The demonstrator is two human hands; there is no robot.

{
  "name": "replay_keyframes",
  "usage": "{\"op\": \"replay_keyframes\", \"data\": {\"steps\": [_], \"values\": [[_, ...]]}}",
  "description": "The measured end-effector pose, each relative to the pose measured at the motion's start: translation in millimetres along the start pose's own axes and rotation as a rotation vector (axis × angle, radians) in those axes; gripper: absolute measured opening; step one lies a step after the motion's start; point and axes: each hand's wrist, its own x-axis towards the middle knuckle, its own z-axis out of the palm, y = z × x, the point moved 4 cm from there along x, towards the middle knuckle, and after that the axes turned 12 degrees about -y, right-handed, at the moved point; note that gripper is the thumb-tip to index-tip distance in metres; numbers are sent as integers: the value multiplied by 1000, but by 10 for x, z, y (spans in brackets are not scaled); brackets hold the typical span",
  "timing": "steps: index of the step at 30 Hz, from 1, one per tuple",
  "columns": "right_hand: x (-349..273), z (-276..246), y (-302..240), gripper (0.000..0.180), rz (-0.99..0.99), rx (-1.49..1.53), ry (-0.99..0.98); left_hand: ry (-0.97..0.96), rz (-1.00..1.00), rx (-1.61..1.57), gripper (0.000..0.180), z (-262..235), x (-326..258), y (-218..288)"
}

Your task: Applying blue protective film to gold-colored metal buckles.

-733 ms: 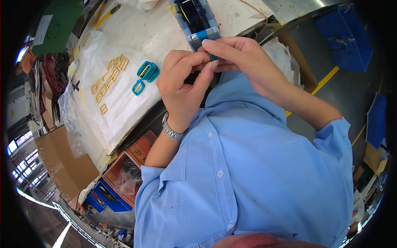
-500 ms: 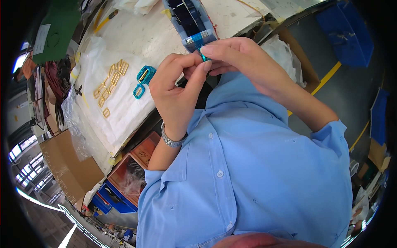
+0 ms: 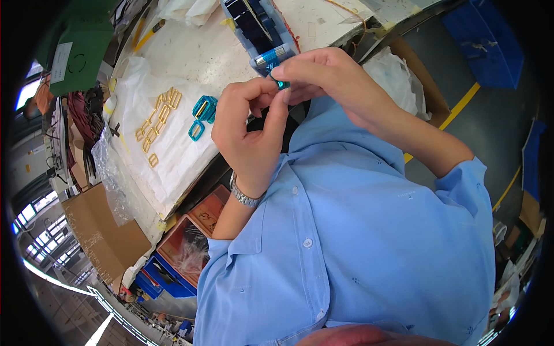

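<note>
A small piece covered in shiny teal tape [image 3: 283, 85], most likely a buckle, is pinched between the fingertips of both hands. My left hand [image 3: 245, 118] grips it from the left with thumb and forefinger. From the right, my right hand [image 3: 329, 72] closes on it, thumb pressed against the teal tape. The tape dispenser [image 3: 254, 34] stands just beyond the hands, and a teal strip crosses its front edge towards them. Fingers hide most of the held piece. Left of my left hand lie teal-wrapped buckles [image 3: 197, 130], several in a small heap, and bare gold buckles [image 3: 156, 124] in rows.
White sheeting [image 3: 179, 161] lies under the buckles on the worktable. Yellow-handled cutters [image 3: 149, 36] rest farther back. Below the table's left edge are a cardboard box [image 3: 107, 230] and orange bins [image 3: 184, 248]. A clear plastic bag [image 3: 395, 81] and a blue bin [image 3: 485, 43] are at right.
Both hands stay closed at the teal piece, with a slight shift of the fingers. The left thumb now sits a little lower, showing more teal. The whole view has shifted slightly.
</note>
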Motion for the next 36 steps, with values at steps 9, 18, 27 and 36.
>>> {"op": "replay_keyframes", "data": {"steps": [9,18,27,36], "values": [[-54,24,-24,42,26,50,7,-39,88,12,39,-6,82,12],[-265,167,-59,44,112,91,31,-110,-84,-213,37,-35,-19,73],[-173,107,65,56,207,120,24,-70,-100,-102,18,30,-129,-8],[-30,-12,19,52,383,146,41,-111,-343,-361,15,111,-43,-209]]}}
